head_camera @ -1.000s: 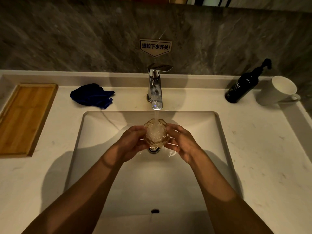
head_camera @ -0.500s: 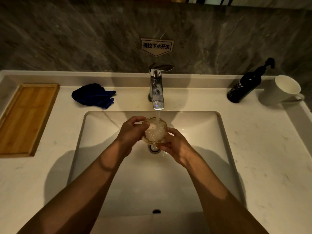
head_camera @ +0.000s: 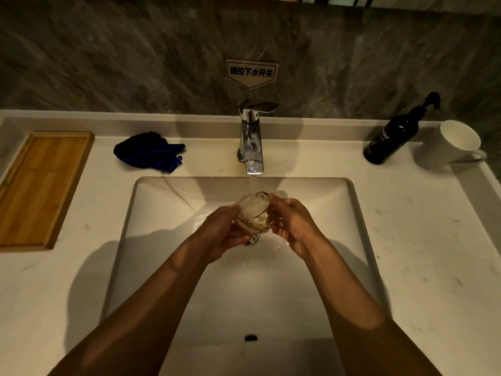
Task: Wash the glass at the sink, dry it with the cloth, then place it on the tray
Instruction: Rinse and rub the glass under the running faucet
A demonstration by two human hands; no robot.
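The pale bench [head_camera: 406, 240] carries a sunken sink [head_camera: 173, 267]; a wooden tray [head_camera: 40, 185] lies far left, with a blue cloth [head_camera: 149, 153] between it and the running tap [head_camera: 252, 142]. Over the basin, the left hand [head_camera: 219, 234] and right hand [head_camera: 292, 223] wrap their fingers around the glass [head_camera: 253, 213], tilted under the stream

Dim warm light; dark veined stone wall [head_camera: 108, 55] behind a pale marble-look counter [head_camera: 423, 240].
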